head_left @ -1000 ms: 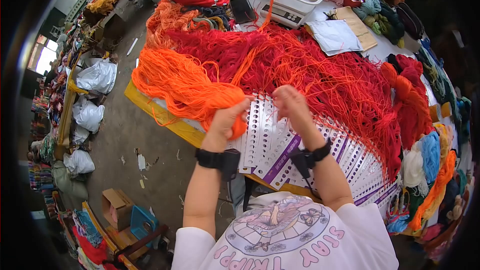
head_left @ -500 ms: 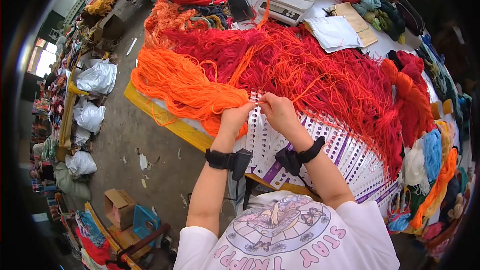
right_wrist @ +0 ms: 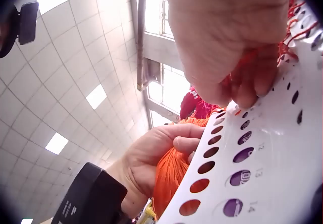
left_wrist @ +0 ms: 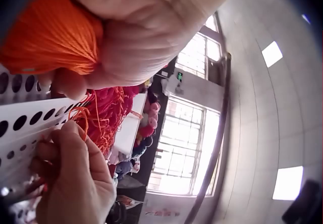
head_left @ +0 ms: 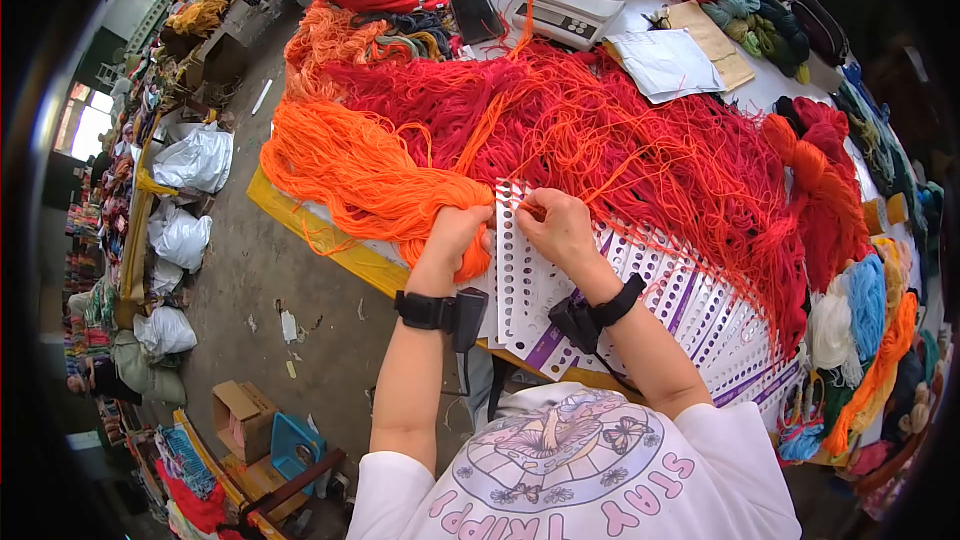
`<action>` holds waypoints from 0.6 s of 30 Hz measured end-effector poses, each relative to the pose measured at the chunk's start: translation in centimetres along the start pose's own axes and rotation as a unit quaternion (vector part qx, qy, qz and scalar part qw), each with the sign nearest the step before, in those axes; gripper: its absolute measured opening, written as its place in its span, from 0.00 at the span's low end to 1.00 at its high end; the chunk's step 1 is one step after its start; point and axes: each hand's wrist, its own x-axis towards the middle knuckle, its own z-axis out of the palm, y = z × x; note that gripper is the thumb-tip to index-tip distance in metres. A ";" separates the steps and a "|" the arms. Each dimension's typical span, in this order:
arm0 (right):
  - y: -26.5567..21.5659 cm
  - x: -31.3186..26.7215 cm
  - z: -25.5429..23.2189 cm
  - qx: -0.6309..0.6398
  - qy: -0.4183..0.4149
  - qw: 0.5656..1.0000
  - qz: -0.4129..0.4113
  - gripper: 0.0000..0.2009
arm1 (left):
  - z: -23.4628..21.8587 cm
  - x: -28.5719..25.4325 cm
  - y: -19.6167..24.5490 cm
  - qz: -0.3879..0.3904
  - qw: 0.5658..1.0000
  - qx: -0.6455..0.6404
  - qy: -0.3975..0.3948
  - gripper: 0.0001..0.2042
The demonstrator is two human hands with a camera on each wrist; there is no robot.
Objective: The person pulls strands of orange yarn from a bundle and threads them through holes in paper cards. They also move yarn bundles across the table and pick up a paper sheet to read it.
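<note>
Threading in progress: left hand (head_left: 455,232) grips the orange hank (head_left: 375,175), right hand (head_left: 558,225) pinches strands at a card (head_left: 530,275) hole; most cards to the right already strung, this one largely empty.

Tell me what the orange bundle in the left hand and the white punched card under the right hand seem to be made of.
Orange bundle: looks like soft matte yarn or embroidery thread, shown by its many fine loose strands; which fibre, I cannot tell.
Punched card: probably thin card or plastic sheet, smooth and white, with clean round holes and printed numbers.
The left hand grips the bundle; the right hand pinches strands at the card.
</note>
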 end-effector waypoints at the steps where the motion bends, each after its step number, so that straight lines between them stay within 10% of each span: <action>1: -0.1 0.0 -0.1 0.002 0.001 1.000 0.000 0.06 | -0.2 0.0 0.2 -0.003 0.996 -0.083 -0.034 0.04; 8: 0.1 0.3 -0.5 0.041 -0.040 0.998 -0.036 0.06 | 0.3 0.1 -0.8 -0.060 0.986 -0.144 -0.053 0.06; 14: 1.0 0.4 0.1 -0.006 -0.046 0.999 -0.020 0.06 | -0.4 0.8 -1.4 0.076 0.994 -0.069 0.048 0.05; 18: 0.7 0.5 0.2 -0.054 -0.062 0.996 -0.031 0.10 | -3.1 0.0 0.3 -0.039 0.935 -0.306 -0.175 0.08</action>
